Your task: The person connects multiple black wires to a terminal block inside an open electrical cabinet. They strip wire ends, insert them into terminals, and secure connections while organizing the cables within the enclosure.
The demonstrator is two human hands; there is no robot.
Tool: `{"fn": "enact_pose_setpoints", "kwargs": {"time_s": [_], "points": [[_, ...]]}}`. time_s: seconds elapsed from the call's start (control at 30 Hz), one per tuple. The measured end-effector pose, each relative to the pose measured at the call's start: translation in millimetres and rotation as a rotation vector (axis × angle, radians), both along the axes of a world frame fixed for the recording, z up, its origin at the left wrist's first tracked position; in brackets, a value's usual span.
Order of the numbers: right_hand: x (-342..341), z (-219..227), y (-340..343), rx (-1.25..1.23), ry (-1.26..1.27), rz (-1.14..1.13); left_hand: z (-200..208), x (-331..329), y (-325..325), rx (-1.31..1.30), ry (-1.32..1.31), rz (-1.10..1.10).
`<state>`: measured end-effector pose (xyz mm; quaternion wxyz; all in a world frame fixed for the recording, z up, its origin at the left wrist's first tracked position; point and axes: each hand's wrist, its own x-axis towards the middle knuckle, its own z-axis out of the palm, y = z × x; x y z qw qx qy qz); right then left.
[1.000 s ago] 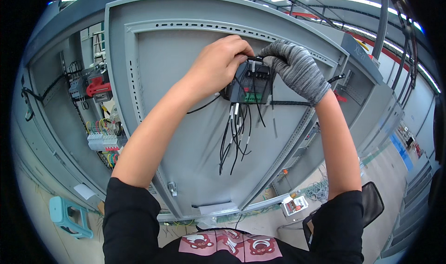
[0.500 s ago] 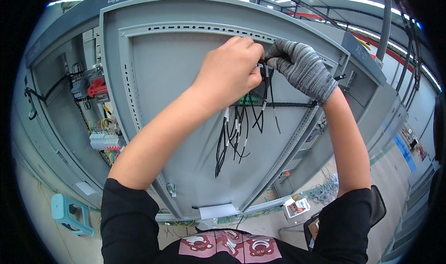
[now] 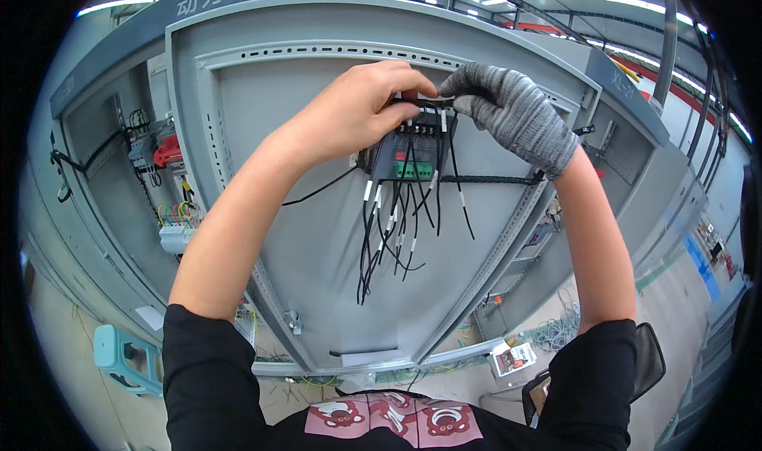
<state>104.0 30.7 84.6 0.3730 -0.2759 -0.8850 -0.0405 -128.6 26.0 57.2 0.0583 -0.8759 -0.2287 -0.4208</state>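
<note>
A dark electrical module (image 3: 429,145) with a green terminal block (image 3: 413,170) sits on the grey cabinet panel (image 3: 317,292). Along its top edge runs a black wire bundle (image 3: 432,103). My bare left hand (image 3: 357,109) has its thumb and fingers closed around the bundle's left part. At the right end, my right hand (image 3: 512,117), in a grey knitted glove, pinches the bundle; the glove partly hides its fingertips' grip. Several loose black wires (image 3: 367,248) with white marker sleeves hang down in front of the module and panel.
A dark wrapped cable (image 3: 492,179) runs right from the module to the frame. Red and white switchgear (image 3: 168,151) is inside the open cabinet at left. A turquoise stool (image 3: 127,360) stands at lower left. Coiled wire (image 3: 559,332) lies on the floor at right.
My left hand has moved left, away from the right hand, uncovering the module and its terminals. My right hand stays nearly in place. The hanging wires have shifted slightly left.
</note>
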Motion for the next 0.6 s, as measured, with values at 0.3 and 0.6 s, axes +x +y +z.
{"fn": "enact_pose_setpoints", "kwargs": {"time_s": [0.3,0.6], "points": [[-20.9,-10.9,-8.5,0.248,-0.110,-0.172,-9.8,-16.5,19.1,0.154,-0.010,-0.044],[-26.8,-6.1,-1.3,0.286,-0.203,-0.244,-16.8,-12.1,28.9,0.310,-0.065,-0.039]]}}
